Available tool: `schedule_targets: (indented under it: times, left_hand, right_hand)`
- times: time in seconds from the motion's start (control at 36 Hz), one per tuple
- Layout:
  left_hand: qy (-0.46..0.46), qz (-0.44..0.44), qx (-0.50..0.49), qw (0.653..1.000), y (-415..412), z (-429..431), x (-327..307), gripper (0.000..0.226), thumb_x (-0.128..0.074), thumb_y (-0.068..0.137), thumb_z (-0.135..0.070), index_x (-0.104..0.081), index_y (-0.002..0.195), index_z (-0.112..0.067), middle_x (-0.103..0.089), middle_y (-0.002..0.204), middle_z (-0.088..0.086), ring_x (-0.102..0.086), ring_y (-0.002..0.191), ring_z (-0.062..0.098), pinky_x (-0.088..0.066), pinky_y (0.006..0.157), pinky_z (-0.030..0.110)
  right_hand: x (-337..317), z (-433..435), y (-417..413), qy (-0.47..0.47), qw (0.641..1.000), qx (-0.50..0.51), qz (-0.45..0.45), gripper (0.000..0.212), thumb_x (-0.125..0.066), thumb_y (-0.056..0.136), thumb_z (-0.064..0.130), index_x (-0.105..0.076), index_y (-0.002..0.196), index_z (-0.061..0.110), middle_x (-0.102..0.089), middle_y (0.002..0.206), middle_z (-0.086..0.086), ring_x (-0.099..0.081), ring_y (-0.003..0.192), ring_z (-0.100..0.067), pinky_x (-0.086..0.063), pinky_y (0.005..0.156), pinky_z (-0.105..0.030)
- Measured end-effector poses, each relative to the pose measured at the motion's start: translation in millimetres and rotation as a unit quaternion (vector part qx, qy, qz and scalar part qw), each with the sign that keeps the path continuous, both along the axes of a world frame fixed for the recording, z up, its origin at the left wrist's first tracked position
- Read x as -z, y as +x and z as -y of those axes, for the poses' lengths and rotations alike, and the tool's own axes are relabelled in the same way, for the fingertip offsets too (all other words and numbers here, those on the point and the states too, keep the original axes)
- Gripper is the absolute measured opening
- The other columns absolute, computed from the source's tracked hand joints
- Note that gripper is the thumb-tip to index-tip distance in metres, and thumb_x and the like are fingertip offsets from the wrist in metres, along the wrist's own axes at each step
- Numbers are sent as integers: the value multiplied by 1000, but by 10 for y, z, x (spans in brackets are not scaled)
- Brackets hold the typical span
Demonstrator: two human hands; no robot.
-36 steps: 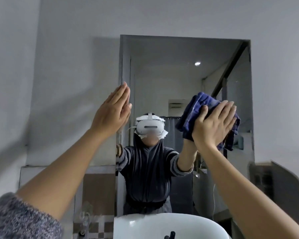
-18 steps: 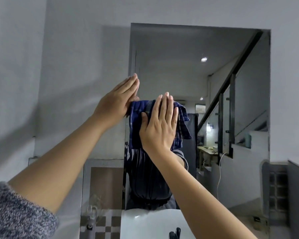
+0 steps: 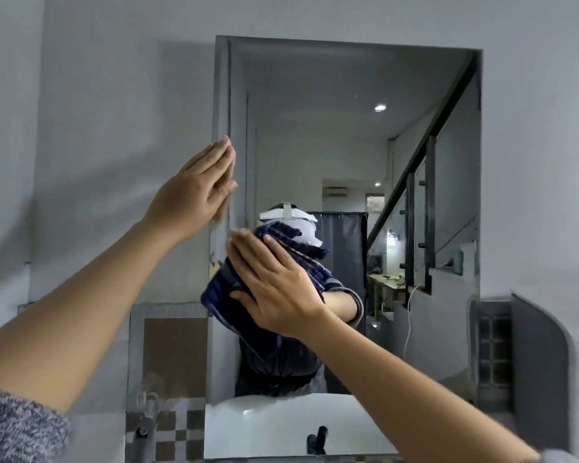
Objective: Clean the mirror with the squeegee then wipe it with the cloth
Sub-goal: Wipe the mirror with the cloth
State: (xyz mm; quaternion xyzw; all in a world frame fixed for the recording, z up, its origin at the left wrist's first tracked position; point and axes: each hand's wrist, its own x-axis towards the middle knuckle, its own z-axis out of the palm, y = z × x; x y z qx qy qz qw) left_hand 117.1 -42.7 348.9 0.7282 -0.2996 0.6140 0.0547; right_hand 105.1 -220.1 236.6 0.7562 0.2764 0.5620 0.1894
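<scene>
A rectangular frameless mirror (image 3: 348,128) hangs on the grey wall straight ahead. My right hand (image 3: 274,289) lies flat on a dark blue cloth (image 3: 219,292) and presses it against the glass in the lower left part of the mirror. My left hand (image 3: 198,188) rests flat, fingers together, against the mirror's left edge at mid height and holds nothing. No squeegee is in view.
A white basin (image 3: 264,426) with a black tap (image 3: 318,444) appears at the bottom of the mirror. Checkered tiles (image 3: 178,432) and a tiled panel sit on the wall at lower left. A grey curved surface (image 3: 545,362) stands at the right.
My right hand has carried the cloth from the right side of the mirror across to the left and then downward. My left hand has stayed at the left edge.
</scene>
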Motion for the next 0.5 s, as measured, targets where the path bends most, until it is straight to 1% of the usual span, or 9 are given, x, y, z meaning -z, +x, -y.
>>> schedule_targets:
  times: [0.06, 0.11, 0.14, 0.19, 0.28, 0.33, 0.36, 0.44, 0.5]
  left_hand:
    - [-11, 2, 2, 1000, 11, 29, 21, 51, -45, 95, -22, -29, 142, -9, -23, 152, 4, -20, 139, 14, -21, 110, 27]
    - [-26, -1, 10, 1000, 33, 66, 46, 50, -44, 96, -19, -28, 142, -8, -23, 152, 4, -19, 140, 14, -20, 112, 28]
    - [-35, -4, 17, 999, 45, 84, 59, 49, -44, 96, -17, -28, 141, -8, -22, 152, 4, -18, 140, 15, -20, 113, 30]
    - [-53, -11, 28, 998, 67, 125, 86, 50, -43, 96, -16, -27, 142, -8, -20, 153, 3, -16, 141, 14, -18, 114, 30]
    - [-74, -21, 31, 997, 90, 185, 135, 51, -40, 97, -17, -22, 144, -10, -13, 155, -1, -10, 142, 11, -12, 113, 23]
    - [-81, -23, 35, 996, 103, 216, 178, 52, -39, 97, -17, -20, 144, -10, -11, 155, 0, -7, 142, 11, -5, 112, 14]
    - [-83, -24, 37, 996, 109, 227, 205, 52, -39, 97, -17, -20, 144, -10, -10, 155, 1, -6, 142, 10, -1, 110, 10]
    - [-85, -32, 45, 995, 107, 253, 294, 53, -39, 97, -18, -18, 145, -8, -8, 156, 3, -3, 142, 10, 4, 106, 4]
    - [-82, -37, 48, 995, 86, 271, 345, 55, -39, 97, -19, -15, 145, -8, -6, 156, 5, -1, 142, 11, 5, 104, 1]
  right_hand:
    - [-26, 290, -20, -82, 996, 19, -6, 64, -29, 95, 46, -21, 147, 8, -18, 155, -9, -10, 145, -20, -7, 118, -37]
    - [-109, 614, -62, -98, 994, 39, -8, 65, -27, 95, 48, -19, 148, 11, -17, 156, -7, -8, 145, -19, -7, 118, -37]
    - [-161, 777, -94, -83, 995, 50, -2, 65, -27, 95, 49, -20, 147, 12, -17, 156, -6, -9, 145, -19, -8, 118, -37]
    - [-262, 1096, -155, -23, 997, 74, 16, 65, -28, 94, 49, -22, 147, 12, -19, 155, -7, -11, 145, -19, -9, 118, -38]
    - [-319, 1517, -201, 146, 985, 88, 27, 63, -26, 94, 46, -22, 147, 10, -19, 155, -8, -10, 145, -20, -7, 119, -38]
    - [-245, 1688, -193, 282, 955, 88, 38, 63, -24, 95, 44, -18, 148, 10, -14, 156, -8, -7, 145, -20, -4, 118, -37]
    - [-174, 1727, -181, 352, 931, 87, 44, 64, -21, 95, 44, -15, 148, 10, -12, 157, -8, -5, 145, -19, -2, 118, -35]
    - [66, 1671, -162, 544, 835, 67, 49, 65, -19, 94, 45, -11, 148, 10, -9, 157, -7, -3, 145, -19, 3, 117, -33]
    - [196, 1530, -148, 629, 774, 54, 48, 65, -20, 94, 44, -10, 148, 8, -9, 158, -8, -3, 145, -19, 4, 117, -33]
